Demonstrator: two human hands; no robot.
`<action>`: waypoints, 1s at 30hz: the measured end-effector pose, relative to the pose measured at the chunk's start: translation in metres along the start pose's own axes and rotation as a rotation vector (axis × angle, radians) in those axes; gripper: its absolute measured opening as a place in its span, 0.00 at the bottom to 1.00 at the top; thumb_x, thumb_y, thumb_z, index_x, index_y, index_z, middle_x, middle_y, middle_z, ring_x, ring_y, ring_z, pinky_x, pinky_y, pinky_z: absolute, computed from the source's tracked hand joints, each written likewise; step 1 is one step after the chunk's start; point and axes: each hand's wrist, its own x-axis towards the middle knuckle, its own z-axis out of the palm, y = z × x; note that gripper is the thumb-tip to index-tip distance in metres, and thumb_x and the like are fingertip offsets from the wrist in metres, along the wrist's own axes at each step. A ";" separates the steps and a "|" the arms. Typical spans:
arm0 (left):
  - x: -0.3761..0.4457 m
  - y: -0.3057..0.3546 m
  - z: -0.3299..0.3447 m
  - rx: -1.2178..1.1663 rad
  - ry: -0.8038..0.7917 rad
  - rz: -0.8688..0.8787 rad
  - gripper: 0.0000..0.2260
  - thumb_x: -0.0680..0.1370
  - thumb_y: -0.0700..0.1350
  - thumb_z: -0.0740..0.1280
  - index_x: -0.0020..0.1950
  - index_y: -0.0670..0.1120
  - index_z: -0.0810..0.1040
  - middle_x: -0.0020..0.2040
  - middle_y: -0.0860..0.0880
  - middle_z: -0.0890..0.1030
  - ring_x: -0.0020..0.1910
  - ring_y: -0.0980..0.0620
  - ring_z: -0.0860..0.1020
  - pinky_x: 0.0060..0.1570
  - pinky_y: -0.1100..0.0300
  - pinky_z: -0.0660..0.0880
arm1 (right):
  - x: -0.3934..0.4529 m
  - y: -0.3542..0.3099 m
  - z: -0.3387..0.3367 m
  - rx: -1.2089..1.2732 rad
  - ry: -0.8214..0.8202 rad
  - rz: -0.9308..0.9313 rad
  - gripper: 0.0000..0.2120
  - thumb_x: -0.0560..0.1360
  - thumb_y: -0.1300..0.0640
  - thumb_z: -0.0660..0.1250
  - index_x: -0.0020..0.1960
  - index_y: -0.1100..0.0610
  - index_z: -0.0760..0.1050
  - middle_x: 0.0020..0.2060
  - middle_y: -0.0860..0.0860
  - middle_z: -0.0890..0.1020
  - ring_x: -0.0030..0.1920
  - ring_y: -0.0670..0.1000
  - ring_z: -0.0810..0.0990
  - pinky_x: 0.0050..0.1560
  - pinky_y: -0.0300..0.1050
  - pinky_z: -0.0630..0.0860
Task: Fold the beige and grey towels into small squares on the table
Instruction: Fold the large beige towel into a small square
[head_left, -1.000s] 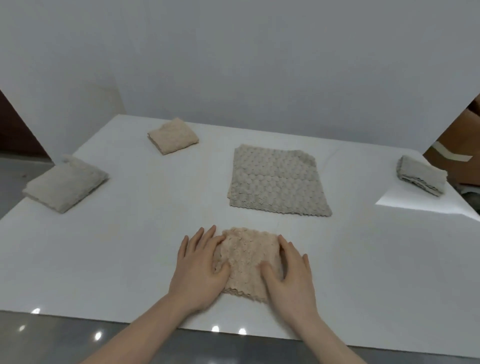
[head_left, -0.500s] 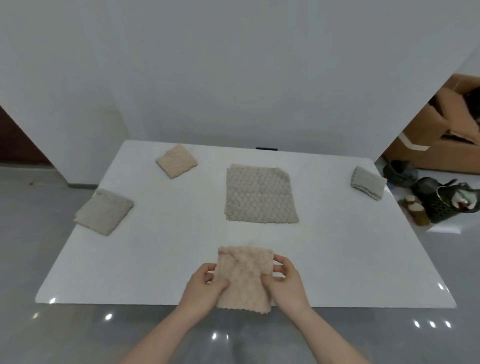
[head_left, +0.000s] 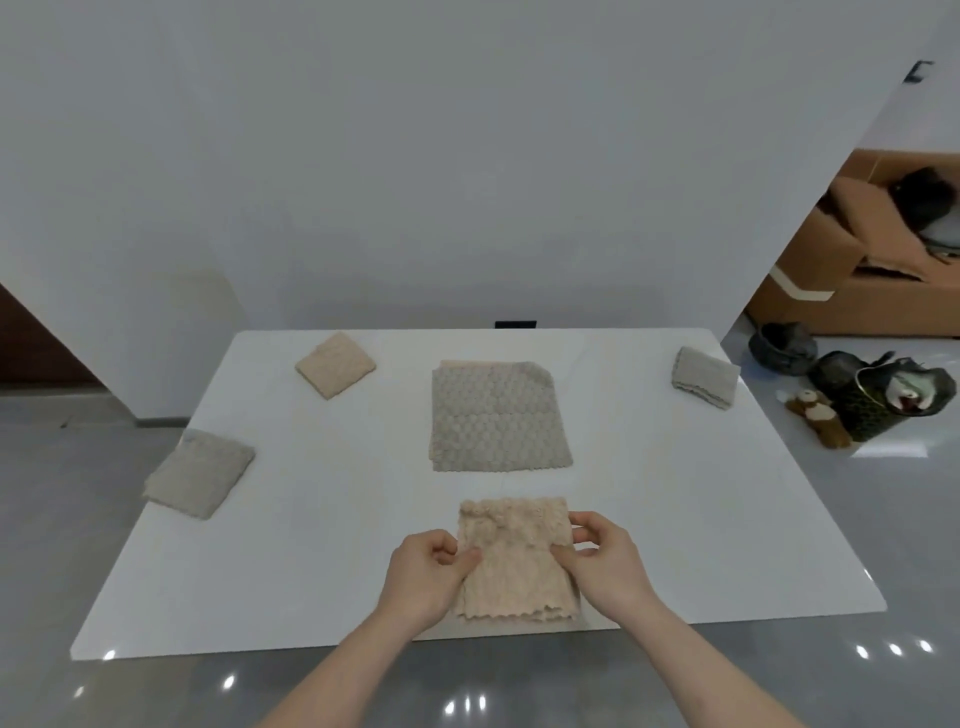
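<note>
bare table (head_left: 322, 545) between the grey towel (head_left: 498, 418) and left folded towel (head_left: 200, 474)

Home living room, tan sofa (head_left: 852, 260), plush toy (head_left: 818, 418) on glossy floor (head_left: 831, 493), white table (head_left: 337, 545)

One head-worn view — looking forward and down over the white table (head_left: 322, 545) from its near edge.

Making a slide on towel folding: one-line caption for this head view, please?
Both hands grip a folded beige towel at the white table's near edge.
</note>
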 end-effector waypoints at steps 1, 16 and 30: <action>0.002 0.006 0.008 0.003 -0.001 -0.001 0.15 0.76 0.50 0.75 0.36 0.43 0.80 0.27 0.55 0.76 0.27 0.60 0.72 0.30 0.69 0.68 | 0.004 0.002 -0.009 0.000 -0.002 -0.005 0.14 0.72 0.59 0.75 0.56 0.49 0.80 0.46 0.47 0.86 0.38 0.46 0.86 0.37 0.37 0.77; -0.007 0.110 0.173 0.049 0.155 -0.021 0.15 0.77 0.55 0.74 0.33 0.51 0.78 0.25 0.59 0.75 0.26 0.62 0.73 0.34 0.66 0.70 | 0.076 0.042 -0.191 -0.132 -0.117 -0.046 0.12 0.71 0.59 0.76 0.54 0.51 0.81 0.44 0.48 0.85 0.42 0.47 0.85 0.39 0.38 0.77; 0.033 0.138 0.224 0.143 0.096 0.011 0.15 0.77 0.56 0.73 0.34 0.51 0.77 0.27 0.57 0.77 0.29 0.59 0.76 0.40 0.56 0.79 | 0.111 0.052 -0.246 -0.153 -0.100 -0.013 0.12 0.71 0.61 0.75 0.53 0.51 0.81 0.44 0.49 0.85 0.46 0.46 0.84 0.42 0.38 0.77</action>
